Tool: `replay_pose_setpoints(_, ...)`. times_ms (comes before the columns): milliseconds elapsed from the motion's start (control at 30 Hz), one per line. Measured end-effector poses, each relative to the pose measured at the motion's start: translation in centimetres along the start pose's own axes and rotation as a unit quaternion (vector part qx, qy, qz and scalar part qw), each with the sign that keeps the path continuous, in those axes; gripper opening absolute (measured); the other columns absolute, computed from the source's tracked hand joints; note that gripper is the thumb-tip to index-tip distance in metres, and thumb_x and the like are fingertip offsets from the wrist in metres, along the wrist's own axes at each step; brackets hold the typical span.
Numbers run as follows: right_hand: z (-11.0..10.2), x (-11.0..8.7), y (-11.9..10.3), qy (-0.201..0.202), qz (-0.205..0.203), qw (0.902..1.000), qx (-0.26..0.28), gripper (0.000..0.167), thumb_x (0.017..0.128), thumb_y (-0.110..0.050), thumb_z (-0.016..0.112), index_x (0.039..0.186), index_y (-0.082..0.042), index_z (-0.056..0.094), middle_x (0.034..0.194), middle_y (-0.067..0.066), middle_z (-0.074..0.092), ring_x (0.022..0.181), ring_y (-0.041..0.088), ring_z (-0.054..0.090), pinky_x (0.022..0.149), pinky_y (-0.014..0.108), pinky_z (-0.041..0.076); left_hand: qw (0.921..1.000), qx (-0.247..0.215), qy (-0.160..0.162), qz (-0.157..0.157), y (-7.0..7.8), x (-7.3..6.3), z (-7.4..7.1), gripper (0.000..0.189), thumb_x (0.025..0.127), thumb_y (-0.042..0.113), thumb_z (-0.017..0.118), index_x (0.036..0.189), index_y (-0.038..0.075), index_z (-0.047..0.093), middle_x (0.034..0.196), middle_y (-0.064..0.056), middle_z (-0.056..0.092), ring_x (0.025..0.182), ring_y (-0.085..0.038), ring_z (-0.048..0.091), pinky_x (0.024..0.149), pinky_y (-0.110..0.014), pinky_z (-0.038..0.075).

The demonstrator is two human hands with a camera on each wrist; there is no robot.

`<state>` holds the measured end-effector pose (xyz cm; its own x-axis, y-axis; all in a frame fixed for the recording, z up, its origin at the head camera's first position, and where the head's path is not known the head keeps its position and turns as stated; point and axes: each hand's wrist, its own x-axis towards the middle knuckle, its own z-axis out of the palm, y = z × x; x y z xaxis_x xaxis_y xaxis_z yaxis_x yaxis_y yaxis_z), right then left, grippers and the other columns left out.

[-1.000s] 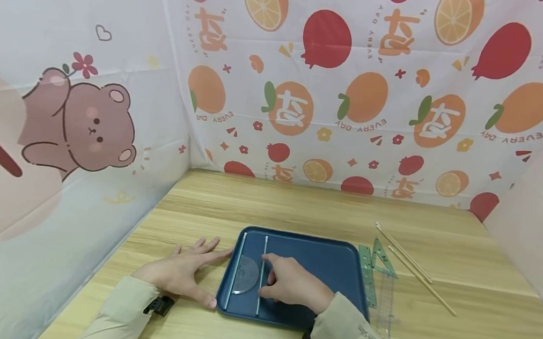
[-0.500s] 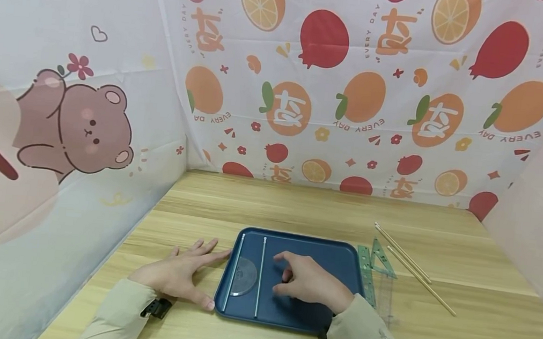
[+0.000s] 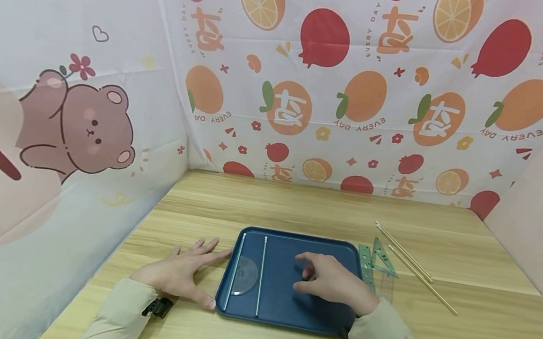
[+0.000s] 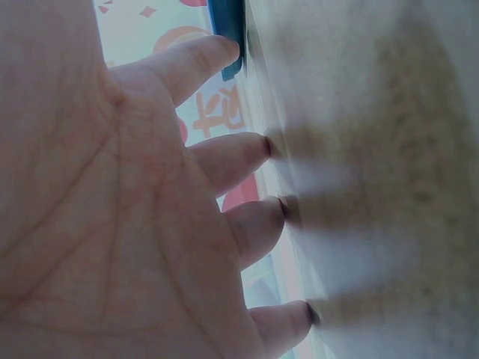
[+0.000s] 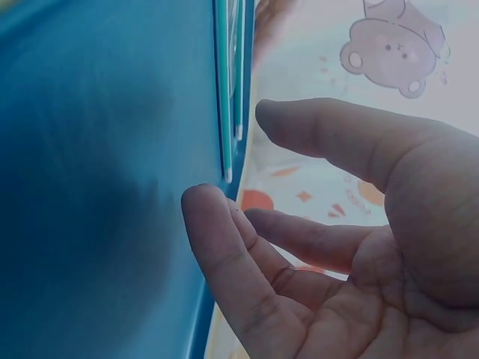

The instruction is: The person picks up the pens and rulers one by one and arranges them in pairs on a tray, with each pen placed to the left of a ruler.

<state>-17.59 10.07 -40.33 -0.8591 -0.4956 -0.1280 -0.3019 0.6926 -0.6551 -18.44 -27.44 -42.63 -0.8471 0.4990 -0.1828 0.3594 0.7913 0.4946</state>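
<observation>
On the table lies a dark blue tray (image 3: 283, 286). Toward its left side are two slim green pencils with white ends, a left pencil (image 3: 235, 271) and a right pencil (image 3: 261, 276), roughly side by side. A clear protractor (image 3: 246, 277) lies between them, its straight side under or beside the left pencil. My left hand (image 3: 177, 274) rests spread on the table, thumb and index fingertip touching the tray's left edge. Above the tray's right half hovers my right hand (image 3: 331, 282), thumb and index finger apart, holding nothing; the right wrist view shows the gap between the fingers (image 5: 217, 232).
Right of the tray lie a green ruler (image 3: 365, 256), a green set square (image 3: 384, 263) and a clear ruler (image 3: 387, 290), partly hidden by the right sleeve. Farther right are light wooden pencils (image 3: 423, 280). Patterned cloth walls (image 3: 325, 104) stand behind and at the sides.
My right hand has left the right green pencil and moved to the right across the tray. Left hand, pencils and protractor have stayed in place.
</observation>
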Motion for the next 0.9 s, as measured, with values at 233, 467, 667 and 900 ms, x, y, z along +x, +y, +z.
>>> replay_pose_setpoints(233,-1.0,-1.5,1.4,0.020,0.002,0.9998,0.004,0.064,0.093,-0.025,0.084,0.147,-0.001,0.060,0.093,-0.003,0.066,0.077,0.012,0.059,0.068,0.026,0.048,1.0000,0.002,0.001,0.000,0.1,-0.1,-0.1,0.119,0.068,0.066,0.094,0.168,0.032,0.038,0.180,-0.021,0.018,0.163,-0.059,0.010,0.113,-0.093,0.001)
replay_pose_setpoints(467,-1.9,-2.7,3.0,0.033,-0.004,0.9994,0.011,0.066,0.094,-0.026,0.083,0.149,0.001,0.058,0.095,-0.003,0.065,0.081,0.009,0.062,0.071,0.024,0.051,1.0000,0.003,0.000,0.000,0.1,-0.1,0.0,0.119,0.069,0.066,0.094,0.168,0.032,0.038,0.179,-0.021,0.018,0.163,-0.059,0.011,0.113,-0.093,0.001)
replay_pose_setpoints(667,-2.5,-3.6,3.9,0.032,0.012,0.9985,0.042,0.066,0.096,-0.025,0.082,0.150,0.002,0.056,0.098,0.001,0.064,0.082,0.014,0.064,0.069,0.024,0.051,1.0000,0.007,-0.001,-0.003,0.2,-0.1,0.0,0.119,0.069,0.067,0.093,0.168,0.033,0.038,0.180,-0.020,0.018,0.163,-0.058,0.010,0.114,-0.092,0.002)
replay_pose_setpoints(900,-3.1,-4.4,5.1,0.036,0.010,0.9982,0.046,0.063,0.097,-0.027,0.081,0.148,0.002,0.058,0.103,0.005,0.065,0.081,0.013,0.063,0.067,0.023,0.051,1.0000,0.001,-0.004,-0.008,0.4,-0.2,0.0,0.119,0.069,0.063,0.095,0.168,0.031,0.038,0.180,-0.021,0.017,0.164,-0.057,0.009,0.114,-0.092,0.000)
